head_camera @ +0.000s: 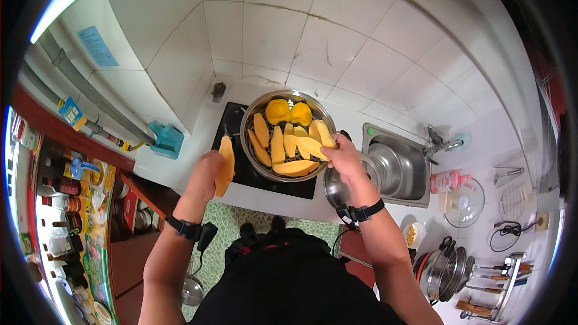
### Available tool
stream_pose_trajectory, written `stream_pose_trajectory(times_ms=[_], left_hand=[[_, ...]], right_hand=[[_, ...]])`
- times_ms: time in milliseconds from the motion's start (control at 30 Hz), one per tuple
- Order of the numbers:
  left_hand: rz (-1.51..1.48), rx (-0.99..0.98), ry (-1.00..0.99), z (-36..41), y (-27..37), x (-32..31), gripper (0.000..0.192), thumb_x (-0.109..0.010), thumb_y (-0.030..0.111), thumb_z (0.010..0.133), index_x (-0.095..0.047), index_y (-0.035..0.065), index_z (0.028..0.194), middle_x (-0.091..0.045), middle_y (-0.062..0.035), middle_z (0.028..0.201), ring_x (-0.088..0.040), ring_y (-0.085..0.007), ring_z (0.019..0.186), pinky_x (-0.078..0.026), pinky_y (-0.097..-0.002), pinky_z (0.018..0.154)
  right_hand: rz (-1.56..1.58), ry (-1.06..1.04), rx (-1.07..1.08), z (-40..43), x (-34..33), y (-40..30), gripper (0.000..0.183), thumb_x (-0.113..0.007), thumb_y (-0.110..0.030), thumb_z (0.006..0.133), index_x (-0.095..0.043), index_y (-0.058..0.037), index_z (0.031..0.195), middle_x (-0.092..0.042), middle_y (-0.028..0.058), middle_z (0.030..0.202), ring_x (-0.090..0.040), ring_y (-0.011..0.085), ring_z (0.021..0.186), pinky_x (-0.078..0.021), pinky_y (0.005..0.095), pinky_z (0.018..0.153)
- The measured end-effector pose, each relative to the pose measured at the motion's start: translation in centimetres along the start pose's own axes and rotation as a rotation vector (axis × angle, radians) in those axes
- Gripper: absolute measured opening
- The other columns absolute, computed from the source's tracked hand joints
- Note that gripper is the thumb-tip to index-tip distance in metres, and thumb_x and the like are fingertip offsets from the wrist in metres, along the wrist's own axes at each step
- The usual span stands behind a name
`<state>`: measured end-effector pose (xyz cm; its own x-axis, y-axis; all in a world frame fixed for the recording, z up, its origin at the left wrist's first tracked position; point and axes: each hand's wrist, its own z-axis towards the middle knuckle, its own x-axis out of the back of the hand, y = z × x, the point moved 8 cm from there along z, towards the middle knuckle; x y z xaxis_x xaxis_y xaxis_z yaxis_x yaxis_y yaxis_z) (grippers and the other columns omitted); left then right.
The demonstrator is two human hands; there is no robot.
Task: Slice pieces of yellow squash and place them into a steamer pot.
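A stainless steel steamer pot [249,115] stands on a black glass cooktop [295,189] before me. In it, two yellow-orange pumpkin-like pieces [277,111] sit at the back, and several long sweet-potato-like slices [277,144] lie on the perforated tray. My left hand [204,174] grips a thick orange slice [225,162], held upright left of the pot and apart from it. At the pot's right rim my right hand [347,155] pinches the end of a paler yellow slice [307,145], which points left over the others. Whether it also holds the slice [326,134] behind is unclear.
Right of the pot are a metal lid or bowl [336,192] and a steel sink [408,180]. A pink bottle [445,182], a small bowl of yellow bits [417,234] and stacked pans [440,271] stand farther right. A teal plastic holder [167,142] sits left.
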<state>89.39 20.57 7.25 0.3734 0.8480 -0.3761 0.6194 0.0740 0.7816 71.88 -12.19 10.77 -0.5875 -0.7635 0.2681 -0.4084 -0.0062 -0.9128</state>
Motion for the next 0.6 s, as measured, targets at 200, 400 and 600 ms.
stream_pose_trajectory(times_ms=[200,400,600], left_hand=[[0.02,0.082,0.057,-3.0,-3.4,3.6,0.022,-0.052,0.014,0.088,-0.059,-0.0009,0.102,-0.063,-0.018,0.091,-0.066,-0.0309,0.075,-0.054,-0.0425,0.07],[-0.018,0.07,0.062,-4.9,-5.9,5.1,0.021,-0.052,0.013,0.088,-0.058,-0.0039,0.1,-0.064,-0.0186,0.092,-0.066,-0.0304,0.076,-0.054,-0.0416,0.07],[-0.022,0.059,0.079,-4.8,-7.8,6.6,0.02,-0.051,0.012,0.089,-0.059,-0.0039,0.098,-0.064,-0.0176,0.092,-0.065,-0.029,0.077,-0.055,-0.041,0.072]], right_hand=[[0.051,-0.057,-0.115,0.2,-5.0,1.6,0.038,-0.074,-0.012,0.086,-0.062,0.0012,0.12,-0.068,0.0095,0.099,-0.067,0.0168,0.074,-0.048,0.0282,0.053],[0.222,-0.053,-0.204,0.4,-9.0,2.7,0.035,-0.071,-0.009,0.091,-0.059,-0.0011,0.123,-0.069,0.0101,0.105,-0.071,0.0198,0.081,-0.0436,0.0275,0.05],[0.317,-0.028,-0.23,0.8,-11.7,3.1,0.036,-0.07,-0.006,0.088,-0.059,-0.0008,0.122,-0.068,0.0095,0.101,-0.069,0.0191,0.078,-0.0422,0.0282,0.049]])
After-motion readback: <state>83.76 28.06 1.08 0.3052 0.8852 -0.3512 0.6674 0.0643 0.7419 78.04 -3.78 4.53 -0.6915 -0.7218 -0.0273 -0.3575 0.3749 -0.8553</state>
